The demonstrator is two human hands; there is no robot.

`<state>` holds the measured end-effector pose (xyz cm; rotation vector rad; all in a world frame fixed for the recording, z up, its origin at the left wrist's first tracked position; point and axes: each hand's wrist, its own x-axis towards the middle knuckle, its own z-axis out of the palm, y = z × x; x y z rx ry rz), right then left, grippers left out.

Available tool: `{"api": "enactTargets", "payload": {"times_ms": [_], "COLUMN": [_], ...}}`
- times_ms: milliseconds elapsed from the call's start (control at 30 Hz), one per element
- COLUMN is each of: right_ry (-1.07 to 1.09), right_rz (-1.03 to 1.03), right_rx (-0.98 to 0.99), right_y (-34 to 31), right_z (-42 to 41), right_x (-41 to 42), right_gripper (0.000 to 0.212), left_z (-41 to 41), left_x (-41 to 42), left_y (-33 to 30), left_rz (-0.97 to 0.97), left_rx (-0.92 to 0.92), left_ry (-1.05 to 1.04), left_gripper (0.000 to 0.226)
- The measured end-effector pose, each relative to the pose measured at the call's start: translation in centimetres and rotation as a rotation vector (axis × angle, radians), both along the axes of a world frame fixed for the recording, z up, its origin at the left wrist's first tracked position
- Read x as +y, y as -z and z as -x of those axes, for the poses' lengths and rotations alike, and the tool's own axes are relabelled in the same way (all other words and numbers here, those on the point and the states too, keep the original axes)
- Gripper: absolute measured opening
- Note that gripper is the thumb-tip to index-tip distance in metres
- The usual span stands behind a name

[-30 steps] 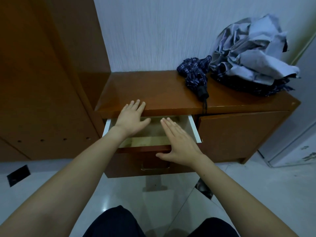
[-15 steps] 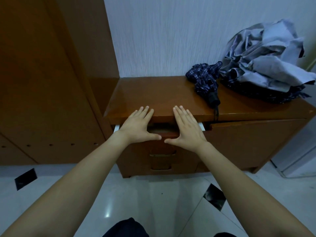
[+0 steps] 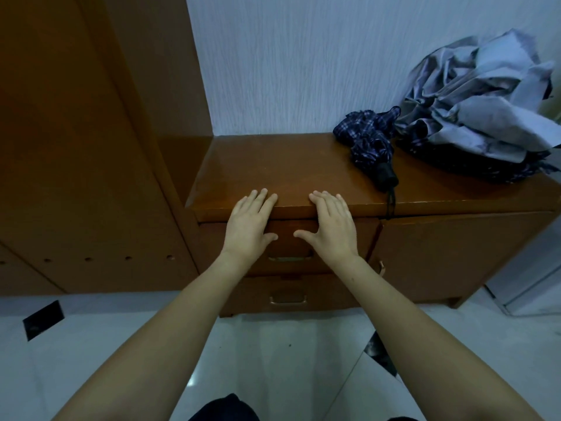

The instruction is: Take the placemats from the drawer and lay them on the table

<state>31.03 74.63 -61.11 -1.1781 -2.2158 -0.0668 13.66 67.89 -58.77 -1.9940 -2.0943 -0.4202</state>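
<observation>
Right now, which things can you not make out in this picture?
- Head view: the top drawer looks shut, so its inside is hidden; no placemats show.
- Left hand and right hand cover part of its front.
- The grey cloth pile is cut by the right edge.

Glossy wood cabinet (image 3: 273, 168), cloth umbrella (image 3: 368, 141).

Wooden cabinet (image 3: 303, 165), white wall (image 3: 303, 62), glossy tiled floor (image 3: 273, 354).
</observation>
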Motion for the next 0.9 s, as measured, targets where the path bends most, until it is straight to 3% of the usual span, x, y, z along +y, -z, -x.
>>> {"api": "enactTargets", "payload": {"times_ms": [533, 733, 900], "right_ry": [0.106, 0.055, -0.044], "right_rz": [-0.071, 0.018, 0.264], "right_rx": [0.035, -0.078, -0.068], "right_y": [1.0, -0.1, -3.8], "right_z": [1.3, 0.4, -0.5], "right_x": [0.2, -0.7, -1.4], "right_gripper": [0.073, 0.073, 0.053], "left_z": [-0.1, 0.0, 0.2], "left_x": [0.7, 0.0, -0.7], "left_y": [1.8, 0.1, -3.9], "left_rz": [-0.145, 0.027, 0.209], "left_rx": [0.034, -0.017, -0.089], "left_ry": [-0.032, -0.014, 0.026], "left_gripper": [0.073, 0.074, 0.055]}}
